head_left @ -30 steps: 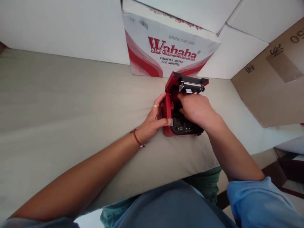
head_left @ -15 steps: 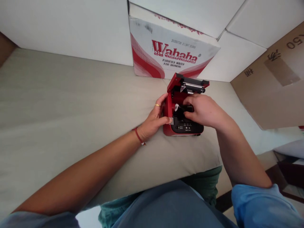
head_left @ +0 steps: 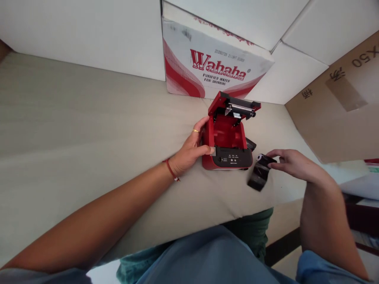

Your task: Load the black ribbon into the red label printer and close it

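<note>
A red thermal printer (head_left: pixel 209 136) stands on the covered table with its lid (head_left: pixel 237 103) tilted up, showing a bare red inner bay. My left hand (head_left: pixel 192 150) is closed on its left wall, thumb over the front corner and fingers toward the back. To the right of the printer, my right hand (head_left: pixel 286 159) pinches a small black label roll (head_left: pixel 260 173) with a white core, in the air above the cloth. A loose black strip of it hangs down, slightly blurred. Beside the printer's right wall a black piece (head_left: pixel 251 144) pokes out, mostly hidden.
A white and red water carton (head_left: pixel 219 59) stands right behind the printer. White boxes (head_left: pixel 299 67) surround it at the back, and a brown cardboard box (head_left: pixel 331 114) stands at the right. The table's cloth (head_left: pixel 103 118) spreads to the left; its front edge lies near my body.
My right hand has lifted the black roll out of the printer's bay and carried it right and toward me, where its strip hangs loose. The left hand keeps its hold.
</note>
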The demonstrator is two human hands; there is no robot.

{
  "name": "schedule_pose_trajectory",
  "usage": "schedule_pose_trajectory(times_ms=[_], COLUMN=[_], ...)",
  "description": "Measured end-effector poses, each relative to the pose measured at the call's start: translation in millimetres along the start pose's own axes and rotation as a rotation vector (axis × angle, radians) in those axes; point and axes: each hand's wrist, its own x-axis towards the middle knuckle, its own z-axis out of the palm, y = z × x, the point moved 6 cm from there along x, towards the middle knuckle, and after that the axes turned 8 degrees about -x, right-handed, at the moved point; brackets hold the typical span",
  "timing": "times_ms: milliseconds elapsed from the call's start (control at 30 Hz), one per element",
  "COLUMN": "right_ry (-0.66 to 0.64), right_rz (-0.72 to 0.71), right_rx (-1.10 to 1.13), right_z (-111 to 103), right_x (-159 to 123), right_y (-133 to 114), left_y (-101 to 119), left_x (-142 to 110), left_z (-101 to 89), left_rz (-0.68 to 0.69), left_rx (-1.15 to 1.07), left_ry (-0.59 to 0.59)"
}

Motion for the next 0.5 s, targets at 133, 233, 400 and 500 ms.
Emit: schedule_pose_trajectory(times_ms=[133,233,400,500], right_ry=[0.190,0.305,0.307,0.296], right_rz=[0.103,0.073,-0.003,0.009], right_rx=[0.081,0.070,-0.032,0.054], right_z=[13.5,21.8,40.5,21.2], right_x=[18.6,37.6,70.8,54.6], right_y=[-3.1,-23.0,-45.6,-32.8], left_y=[0.6,-0.2,-1.4,0.0], left_x=[-0.3,0.0,1.6,1.1], left_z=[-0.8,-2.8,-1.8,0.0], left_rz=[0.002,0.012,-0.005,-0.022], left_rx=[0.009,0.028,-0.014,-0.033], left_ry=[-0.004,-0.001,0.005,0.018])
